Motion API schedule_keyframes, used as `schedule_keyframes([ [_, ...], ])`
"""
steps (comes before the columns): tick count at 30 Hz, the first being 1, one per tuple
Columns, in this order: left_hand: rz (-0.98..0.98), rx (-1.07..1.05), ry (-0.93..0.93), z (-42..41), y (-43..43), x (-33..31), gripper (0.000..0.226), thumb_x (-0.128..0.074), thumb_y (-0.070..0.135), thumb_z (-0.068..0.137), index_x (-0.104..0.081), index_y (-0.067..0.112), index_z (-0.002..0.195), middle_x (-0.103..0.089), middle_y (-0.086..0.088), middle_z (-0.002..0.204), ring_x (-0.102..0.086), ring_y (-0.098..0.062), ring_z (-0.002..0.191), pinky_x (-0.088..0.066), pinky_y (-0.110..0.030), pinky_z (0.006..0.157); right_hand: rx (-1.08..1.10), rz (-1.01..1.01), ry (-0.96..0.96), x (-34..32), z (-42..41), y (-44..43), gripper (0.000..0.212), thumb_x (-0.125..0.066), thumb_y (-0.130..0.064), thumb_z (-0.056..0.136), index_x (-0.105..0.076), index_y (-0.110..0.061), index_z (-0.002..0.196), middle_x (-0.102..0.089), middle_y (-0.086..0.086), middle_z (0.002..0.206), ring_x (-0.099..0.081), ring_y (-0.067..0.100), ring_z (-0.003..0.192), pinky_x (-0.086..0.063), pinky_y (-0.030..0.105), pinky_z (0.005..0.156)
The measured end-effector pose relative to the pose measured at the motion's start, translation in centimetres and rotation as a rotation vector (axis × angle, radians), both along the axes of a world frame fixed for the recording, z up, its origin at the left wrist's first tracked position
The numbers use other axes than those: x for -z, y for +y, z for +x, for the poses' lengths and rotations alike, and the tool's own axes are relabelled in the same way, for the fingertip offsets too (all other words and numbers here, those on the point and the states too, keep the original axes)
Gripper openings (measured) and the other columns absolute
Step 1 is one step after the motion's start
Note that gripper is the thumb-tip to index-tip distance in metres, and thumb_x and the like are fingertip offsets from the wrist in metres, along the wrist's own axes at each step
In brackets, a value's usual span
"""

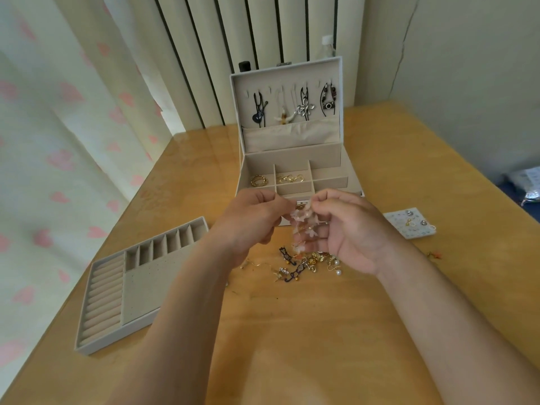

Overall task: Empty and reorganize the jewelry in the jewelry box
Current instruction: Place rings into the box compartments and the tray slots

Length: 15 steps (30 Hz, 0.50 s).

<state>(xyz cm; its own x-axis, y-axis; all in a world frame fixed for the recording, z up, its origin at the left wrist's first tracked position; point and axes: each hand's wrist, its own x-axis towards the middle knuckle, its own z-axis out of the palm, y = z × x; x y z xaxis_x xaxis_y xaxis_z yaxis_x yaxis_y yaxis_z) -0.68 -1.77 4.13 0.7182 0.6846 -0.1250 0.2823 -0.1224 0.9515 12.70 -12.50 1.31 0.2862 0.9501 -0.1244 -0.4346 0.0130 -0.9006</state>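
Note:
An open beige jewelry box (292,153) stands on the wooden table, its lid upright with several necklaces (295,105) hanging inside. Two of its compartments hold gold rings (259,180) and gold pieces (290,178). In front of the box, my left hand (251,220) and my right hand (347,229) both pinch a pale pink flower earring (304,226) held above the table. Below my hands lies a loose pile of jewelry (306,266) with gold bits, pearls and dark chain pieces.
The box's removed tray (140,285), with ring rolls and small slots, lies at the left near the table edge. A white earring card (409,225) sits to the right, a small orange piece (435,255) beyond it. Curtains hang behind and to the left.

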Motion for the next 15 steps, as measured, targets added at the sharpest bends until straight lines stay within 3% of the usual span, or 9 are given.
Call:
schedule_keyframes([
  [2, 0.027, -0.019, 0.015, 0.4, -0.1, 0.1, 0.027, -0.063, 0.02, 0.095, -0.062, 0.001, 0.076, -0.036, 0.01, 0.046, -0.027, -0.012, 0.042, -0.026, -0.025, 0.049, -0.035, -0.03, 0.037, -0.1, 0.0, -0.1, 0.009, -0.048, -0.006, 0.099, -0.056, -0.004, 0.099, -0.064, 0.024, 0.084, -0.062, 0.033, 0.066, -0.054, 0.041, 0.06],
  [5, 0.031, -0.048, 0.021, 0.9, -0.2, 0.3, 0.031, -0.062, 0.028, 0.097, -0.064, 0.006, 0.075, -0.038, 0.011, 0.046, -0.029, -0.012, 0.042, -0.026, -0.025, 0.048, -0.102, -0.065, 0.116, 0.0, 0.1, -0.1, 0.021, -0.042, -0.012, 0.1, -0.059, -0.005, 0.109, -0.063, 0.019, 0.084, -0.06, 0.03, 0.066, -0.055, 0.043, 0.066],
  [8, -0.046, -0.074, 0.007, 1.2, -0.5, 0.2, 0.035, -0.053, 0.033, 0.102, -0.064, 0.007, 0.081, -0.035, 0.008, 0.049, -0.025, -0.013, 0.044, -0.023, -0.026, 0.049, -0.147, -0.083, 0.203, 0.1, 0.4, -0.2, 0.032, -0.044, -0.017, 0.094, -0.063, -0.004, 0.117, -0.063, 0.016, 0.086, -0.06, 0.026, 0.068, -0.056, 0.042, 0.067],
  [11, -0.138, -0.151, -0.014, 1.2, -0.4, 0.2, 0.034, -0.048, 0.033, 0.103, -0.064, 0.009, 0.084, -0.033, 0.004, 0.054, -0.023, -0.013, 0.046, -0.018, -0.026, 0.048, -0.151, -0.077, 0.265, 0.1, 0.8, -0.2, 0.042, -0.047, -0.021, 0.089, -0.065, 0.0, 0.121, -0.065, 0.013, 0.086, -0.061, 0.023, 0.071, -0.056, 0.038, 0.067],
  [15, -0.108, -0.181, 0.05, 1.1, 0.1, 0.7, 0.025, -0.05, 0.024, 0.098, -0.065, 0.009, 0.086, -0.038, 0.0, 0.061, -0.025, -0.013, 0.047, -0.017, -0.024, 0.047, -0.093, -0.062, 0.339, 0.1, 1.1, -0.3, 0.046, -0.049, -0.02, 0.081, -0.063, 0.004, 0.118, -0.067, 0.02, 0.094, -0.065, 0.028, 0.078, -0.057, 0.041, 0.072],
])
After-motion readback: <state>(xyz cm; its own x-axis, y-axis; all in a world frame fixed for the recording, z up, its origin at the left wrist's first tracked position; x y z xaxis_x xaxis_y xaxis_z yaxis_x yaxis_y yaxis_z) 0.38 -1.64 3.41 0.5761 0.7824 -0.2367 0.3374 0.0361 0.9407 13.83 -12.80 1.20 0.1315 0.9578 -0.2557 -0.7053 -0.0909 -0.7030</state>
